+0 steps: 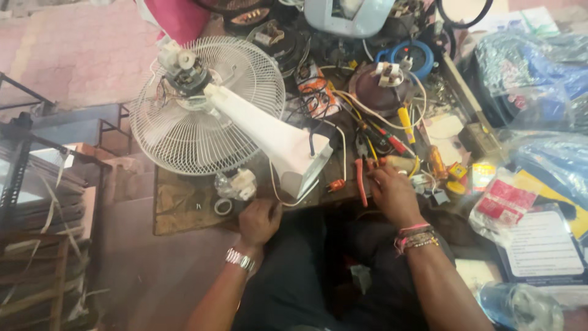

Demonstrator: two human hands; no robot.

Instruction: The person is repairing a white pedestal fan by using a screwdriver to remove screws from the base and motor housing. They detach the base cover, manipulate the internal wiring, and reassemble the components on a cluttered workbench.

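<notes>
A dismantled white fan (245, 116) is shown lying on the cluttered bench (177, 208), its wire guard (184, 135) to the left and its base (306, 162) nearest the person. The left hand (258, 222) is curled at the bench edge, just below the base and beside a roll of tape (223, 206) (whether anything is enclosed cannot be told). The right hand (392, 191) is laid on red-handled pliers (361, 181), right of the base; its grip cannot be judged closed.

pink paved floor (79, 49), dark metal racks (24, 159) at left, daylight
</notes>
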